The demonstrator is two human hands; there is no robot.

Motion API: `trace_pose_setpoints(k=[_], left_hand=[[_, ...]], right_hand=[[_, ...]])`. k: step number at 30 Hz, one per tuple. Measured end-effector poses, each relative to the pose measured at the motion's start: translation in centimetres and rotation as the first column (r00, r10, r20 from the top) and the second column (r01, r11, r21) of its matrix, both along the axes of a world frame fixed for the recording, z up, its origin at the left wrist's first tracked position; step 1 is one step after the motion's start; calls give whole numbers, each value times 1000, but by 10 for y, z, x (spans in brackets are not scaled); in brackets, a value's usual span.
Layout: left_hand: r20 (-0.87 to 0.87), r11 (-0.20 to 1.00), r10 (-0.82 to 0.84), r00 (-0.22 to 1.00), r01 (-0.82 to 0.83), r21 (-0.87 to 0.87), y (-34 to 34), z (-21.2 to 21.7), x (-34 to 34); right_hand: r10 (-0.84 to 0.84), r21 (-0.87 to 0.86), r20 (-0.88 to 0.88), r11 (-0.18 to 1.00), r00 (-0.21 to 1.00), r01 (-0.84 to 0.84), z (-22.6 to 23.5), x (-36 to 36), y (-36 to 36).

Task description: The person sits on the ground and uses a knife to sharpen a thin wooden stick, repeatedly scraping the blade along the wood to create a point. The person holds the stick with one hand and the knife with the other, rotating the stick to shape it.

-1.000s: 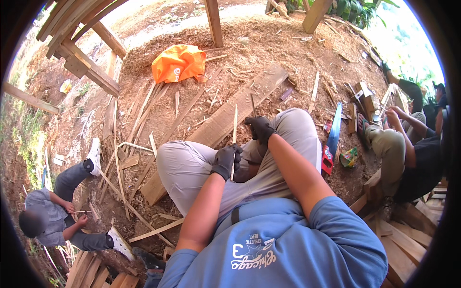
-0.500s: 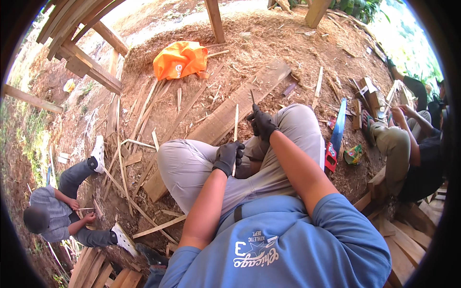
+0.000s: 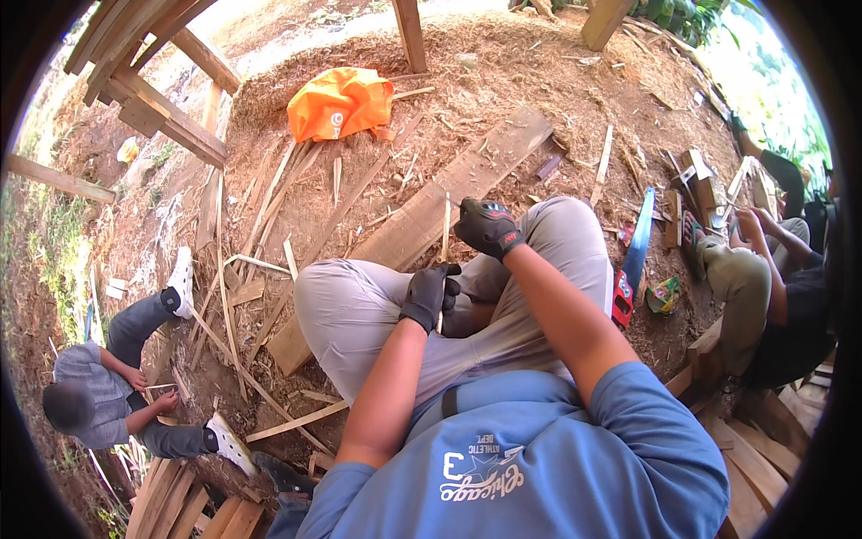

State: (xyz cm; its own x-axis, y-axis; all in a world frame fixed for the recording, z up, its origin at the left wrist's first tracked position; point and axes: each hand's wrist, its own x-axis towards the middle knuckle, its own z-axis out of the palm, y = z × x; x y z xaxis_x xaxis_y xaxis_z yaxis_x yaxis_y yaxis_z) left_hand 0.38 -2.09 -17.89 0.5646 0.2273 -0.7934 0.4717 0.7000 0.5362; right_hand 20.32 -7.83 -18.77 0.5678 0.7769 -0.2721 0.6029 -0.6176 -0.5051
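In a dark glove, my left hand [image 3: 429, 298] is closed around a thin, pale wooden stick [image 3: 446, 232] that stands up from the fist above my crossed legs. My right hand [image 3: 489, 228], gloved in black with red marks, is closed just right of the stick's upper end. The knife it gripped a moment ago is largely hidden now by the turned hand. Beyond both hands a wide wooden plank [image 3: 409, 225] lies slanting over the ground.
An orange bag [image 3: 339, 103] lies ahead. Right of my knee is a handsaw [image 3: 639, 247] with a blue blade, beside a small green packet [image 3: 663, 296]. Long wood strips [image 3: 224, 296] litter the left side. People sit working at far left [image 3: 99, 386] and far right [image 3: 763, 269].
My right hand has rolled over and shifted slightly left toward the stick, so its back shows and the upright dark blade is no longer plain. My left hand keeps its grip, barely moved.
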Motion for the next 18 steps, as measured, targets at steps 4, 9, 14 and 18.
trace_pose_setpoints(k=[4,9,14,18], left_hand=[[87,1000,16,996,-14,-18,7,-11,5],[69,995,73,995,-68,-75,11,3,3],[148,988,99,984,-79,-134,22,4,5],[118,981,124,985,-104,-166,31,4,11]], right_hand=[[183,-229,94,960,979,-158,-30,23,15],[318,-301,202,920,926,-251,-64,42,27],[236,-323,171,931,956,-172,-89,59,40],[442,-374,151,854,884,-362,-85,63,43]])
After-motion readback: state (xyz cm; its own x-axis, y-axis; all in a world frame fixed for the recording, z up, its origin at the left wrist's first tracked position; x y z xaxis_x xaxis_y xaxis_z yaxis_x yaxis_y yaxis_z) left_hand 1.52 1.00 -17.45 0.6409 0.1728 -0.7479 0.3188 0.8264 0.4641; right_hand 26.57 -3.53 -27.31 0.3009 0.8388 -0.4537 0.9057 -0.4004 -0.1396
